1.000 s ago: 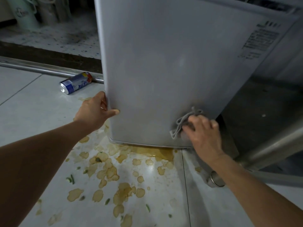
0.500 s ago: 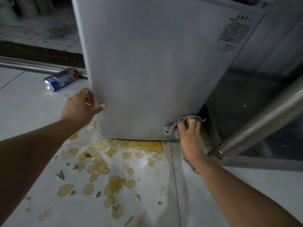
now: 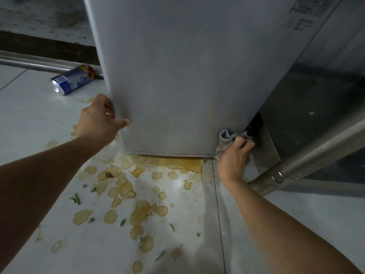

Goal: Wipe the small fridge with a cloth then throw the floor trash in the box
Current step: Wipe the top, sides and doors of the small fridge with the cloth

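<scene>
A small grey fridge stands on the white tiled floor and fills the upper middle of the view. My left hand grips its lower left edge, thumb on the front face. My right hand holds a crumpled grey cloth pressed against the fridge's bottom right corner. A blue, white and red drink can lies on its side on the floor, left of the fridge. No box is in view.
Yellow-brown liquid stains and small green scraps spread over the tiles in front of the fridge. A metal floor rail runs behind the can. A steel pole slants up at the right, beside a dark gap.
My right hand slid the cloth rightward and down across the fridge front to its bottom right corner. My left hand kept its grip on the left edge. The view shifted a little.
</scene>
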A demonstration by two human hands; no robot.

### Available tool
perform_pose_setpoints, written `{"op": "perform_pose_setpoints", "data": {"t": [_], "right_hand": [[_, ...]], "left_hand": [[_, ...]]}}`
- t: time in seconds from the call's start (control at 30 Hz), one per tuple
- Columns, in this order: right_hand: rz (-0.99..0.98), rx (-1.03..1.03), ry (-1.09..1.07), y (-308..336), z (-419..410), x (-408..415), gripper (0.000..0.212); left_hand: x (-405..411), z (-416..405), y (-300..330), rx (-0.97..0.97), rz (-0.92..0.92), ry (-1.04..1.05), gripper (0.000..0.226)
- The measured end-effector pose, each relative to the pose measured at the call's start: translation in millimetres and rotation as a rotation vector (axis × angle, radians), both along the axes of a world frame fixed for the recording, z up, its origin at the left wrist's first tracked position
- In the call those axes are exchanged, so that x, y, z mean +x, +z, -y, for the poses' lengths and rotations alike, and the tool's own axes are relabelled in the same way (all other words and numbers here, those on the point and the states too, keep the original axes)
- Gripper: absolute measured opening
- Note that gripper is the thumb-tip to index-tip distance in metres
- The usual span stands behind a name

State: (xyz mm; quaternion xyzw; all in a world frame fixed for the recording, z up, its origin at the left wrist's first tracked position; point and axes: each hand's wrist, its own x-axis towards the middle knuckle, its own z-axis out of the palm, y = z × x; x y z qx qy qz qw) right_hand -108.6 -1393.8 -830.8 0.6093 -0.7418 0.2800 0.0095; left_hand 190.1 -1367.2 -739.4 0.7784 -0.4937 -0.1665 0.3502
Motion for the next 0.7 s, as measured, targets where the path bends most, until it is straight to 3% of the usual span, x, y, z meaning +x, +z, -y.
{"op": "perform_pose_setpoints", "data": {"t": [0.07,0.2,0.4,0.6,0.7], "right_hand": [[0.078,0.107,-0.015,-11.6,3.0,0.2,0.066],[0.297,0.199,-0.083,-17.6,12.0,-4.7,0.058],[0.738,0.375,-0.442,0.4,26.1,14.8,0.059],[0.864,0.382,-0.552,1.8,27.0,40.0,0.066],[0.903,0.342,-0.546,4.3,23.0,55.0,0.059]], "left_hand": [[3.1,1.0,-2.3,-0.001,0.012,-0.01,0.046],[6.9,2.0,-8.3,-0.018,0.003,-0.008,0.046],[9.4,3.9,-10.7,-0.025,0.013,-0.004,0.047],[9.5,5.4,-12.7,-0.037,0.011,0.0,0.046],[10.2,5.8,-13.2,-0.027,0.017,-0.002,0.047]]}}
